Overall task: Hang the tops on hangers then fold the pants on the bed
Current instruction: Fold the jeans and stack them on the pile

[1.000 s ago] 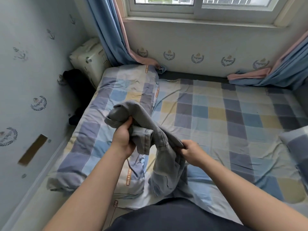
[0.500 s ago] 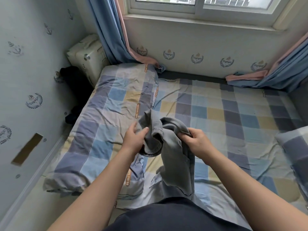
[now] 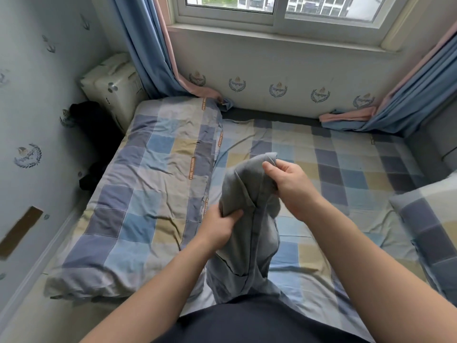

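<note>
Dangling grey pants (image 3: pixel 238 253), bunched, dark-seamed

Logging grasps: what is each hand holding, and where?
Both grip the grey pants: the right hand pinches the raised top edge, the left hand grips a fold lower down.

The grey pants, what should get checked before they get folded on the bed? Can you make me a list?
1. Left hand has a good hold on the grey pants: ok, it grips the bunched cloth.
2. Right hand has hold too: ok, it pinches the top edge.
3. Pants smoothed out flat: not ok, they hang bunched and twisted between the hands.
4. Room on the bed to lay them down: ok, checked sheet shows between the folded quilt and the pillow.
5. Which end is the waistband: cannot tell, the cloth is too crumpled.
</note>
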Tool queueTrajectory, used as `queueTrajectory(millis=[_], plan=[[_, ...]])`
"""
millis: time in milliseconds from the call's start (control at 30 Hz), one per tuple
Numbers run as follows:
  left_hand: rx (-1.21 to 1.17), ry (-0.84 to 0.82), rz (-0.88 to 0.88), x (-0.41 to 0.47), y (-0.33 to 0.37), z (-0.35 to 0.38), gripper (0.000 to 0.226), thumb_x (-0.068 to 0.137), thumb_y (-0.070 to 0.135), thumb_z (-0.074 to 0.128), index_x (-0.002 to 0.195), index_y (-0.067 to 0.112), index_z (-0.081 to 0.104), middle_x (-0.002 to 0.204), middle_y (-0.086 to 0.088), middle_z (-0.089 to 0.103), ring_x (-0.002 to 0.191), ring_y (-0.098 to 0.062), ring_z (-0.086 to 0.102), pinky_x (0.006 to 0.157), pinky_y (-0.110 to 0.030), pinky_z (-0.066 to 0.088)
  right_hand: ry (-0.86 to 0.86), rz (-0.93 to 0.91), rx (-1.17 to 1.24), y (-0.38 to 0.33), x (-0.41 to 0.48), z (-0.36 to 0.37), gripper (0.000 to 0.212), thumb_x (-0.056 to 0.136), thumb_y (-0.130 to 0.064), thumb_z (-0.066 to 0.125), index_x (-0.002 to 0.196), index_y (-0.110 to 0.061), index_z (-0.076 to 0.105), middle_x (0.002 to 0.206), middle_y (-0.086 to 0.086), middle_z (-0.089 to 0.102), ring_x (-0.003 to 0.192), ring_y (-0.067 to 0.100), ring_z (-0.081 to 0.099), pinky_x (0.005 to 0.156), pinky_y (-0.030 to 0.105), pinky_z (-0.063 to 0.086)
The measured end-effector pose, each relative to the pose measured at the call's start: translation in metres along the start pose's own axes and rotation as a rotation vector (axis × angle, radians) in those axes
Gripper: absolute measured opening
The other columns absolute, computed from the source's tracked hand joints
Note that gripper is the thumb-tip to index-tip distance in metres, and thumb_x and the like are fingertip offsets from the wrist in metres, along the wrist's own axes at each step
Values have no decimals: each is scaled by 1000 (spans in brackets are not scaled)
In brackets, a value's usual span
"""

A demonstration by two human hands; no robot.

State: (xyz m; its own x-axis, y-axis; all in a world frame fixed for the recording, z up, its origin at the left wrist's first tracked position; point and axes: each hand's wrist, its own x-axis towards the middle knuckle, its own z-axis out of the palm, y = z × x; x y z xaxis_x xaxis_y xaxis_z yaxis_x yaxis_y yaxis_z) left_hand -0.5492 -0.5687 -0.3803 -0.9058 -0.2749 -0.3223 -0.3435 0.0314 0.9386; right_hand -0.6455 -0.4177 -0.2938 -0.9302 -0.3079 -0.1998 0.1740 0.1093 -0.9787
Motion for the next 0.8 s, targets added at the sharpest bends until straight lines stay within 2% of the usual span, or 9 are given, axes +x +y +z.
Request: queueTrajectory(millis=[33, 100, 167, 233, 333, 467, 633, 733, 800], plan=[[-96, 16, -16, 1, 5, -1, 14, 93, 18, 72, 106, 22, 73, 104, -1, 78, 103, -21, 72, 98, -49, 55, -24, -1, -96, 1, 1, -6, 22, 101, -26, 60, 116, -11, 67, 98, -2, 70, 87, 11, 66, 75, 27, 52], [-311, 52, -92, 1, 18, -2, 21, 94, 19, 71, 113, 9, 72, 105, -10, 77, 101, -28, 74, 95, -51, 57, -72, 47, -272, 13, -4, -19, 55, 95, -38, 67, 143, -20, 48, 125, -8, 60, 109, 6, 59, 88, 24, 48], [-470, 70, -165, 3, 31, -3, 29, 96, 20, 69, 118, 2, 68, 106, -18, 76, 100, -33, 74, 91, -51, 59, -151, 120, -348, 37, -21, -25, 85, 83, -49, 77, 153, -27, 34, 141, -9, 46, 125, 11, 49, 101, 30, 42], [-541, 51, -189, 6, 45, -5, 29, 98, 21, 66, 119, 2, 67, 108, -20, 75, 101, -34, 73, 86, -47, 61, -291, 190, -348, 67, -45, -17, 96, 72, -53, 85, 150, -34, 33, 143, -13, 45, 125, 4, 49, 103, 25, 40], [-561, 7, -173, 7, 61, -2, 26, 100, 22, 64, 116, 2, 68, 107, -18, 76, 100, -32, 74, 80, -40, 61, -342, 251, -313, 102, -64, 4, 75, 69, -47, 84, 133, -38, 47, 130, -13, 62, 116, 0, 60, 100, 30, 51], [-552, -9, -168, 5, 63, 2, 27, 101, 19, 62, 117, -1, 67, 112, -20, 74, 104, -33, 73, 88, -45, 60, -74, 124, -453, 112, -49, 10, 5, 90, -36, 72, 94, -34, 70, 95, -14, 74, 99, 12, 67, 89, 36, 54], [-382, -105, -92, 10, 51, -19, 65, 82, 54, 76, 124, 6, 66, 118, -14, 74, 112, -29, 70, 100, -46, 53, -42, 45, -454, 92, -39, 2, 28, 95, -27, 66, 67, -26, 63, 67, -15, 62, 73, 13, 58, 68, 35, 45], [-133, -185, 16, 12, 31, -27, 78, 64, 70, 82, 123, 22, 67, 118, -1, 75, 113, -19, 69, 99, -41, 55, -17, 2, -215, 65, -35, 3, 23, 98, -18, 64, 77, -14, 72, 73, -8, 69, 75, 11, 62, 68, 33, 52], [-29, -242, 18, 12, 12, -30, 74, 58, 70, 87, 122, 38, 64, 118, 10, 74, 111, -11, 69, 90, -30, 58, -7, -23, -105, 46, -30, 4, 23, 100, -19, 62, 85, -5, 73, 81, 3, 75, 77, 14, 67, 70, 33, 56]])
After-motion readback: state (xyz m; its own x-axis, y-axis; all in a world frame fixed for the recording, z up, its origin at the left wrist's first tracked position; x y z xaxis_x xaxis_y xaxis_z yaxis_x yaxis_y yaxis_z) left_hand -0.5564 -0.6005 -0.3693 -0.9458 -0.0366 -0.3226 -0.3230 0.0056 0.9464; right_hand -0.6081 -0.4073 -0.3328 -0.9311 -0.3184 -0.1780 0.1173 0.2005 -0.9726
